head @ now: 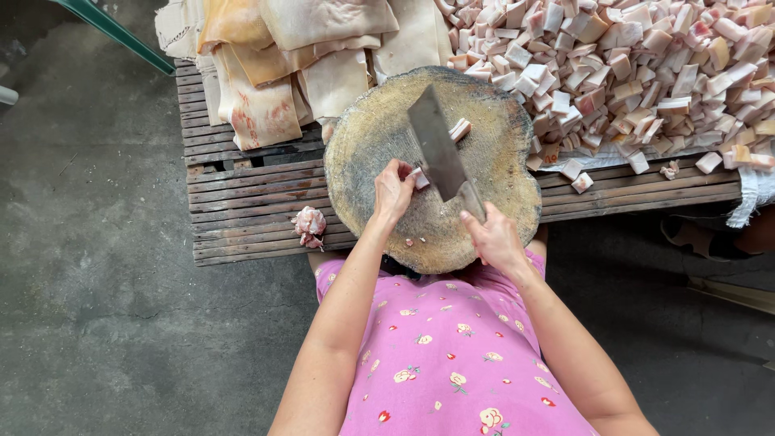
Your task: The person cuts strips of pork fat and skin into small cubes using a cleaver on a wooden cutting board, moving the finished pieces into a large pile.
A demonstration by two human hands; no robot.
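Right hand (pixel 494 238) grips cleaver (pixel 440 149); left hand (pixel 393 192) pinches pork strip (pixel 419 178) on chopping block (pixel 379 137). Best keep fingertips curled back from the blade.

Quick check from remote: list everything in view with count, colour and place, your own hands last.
chopping block: one, tan round wood, centre of platform
cleaver: one, grey steel, over the block
meat strip: one, pale pink, under the blade
cut piece: one, pale, right of blade
cube pile: many, white-pink, upper right
slabs: several, cream, upper left
scrap: one, pink, platform's left front
slatted platform: one, brown
left hand: holds the strip
right hand: grips the cleaver
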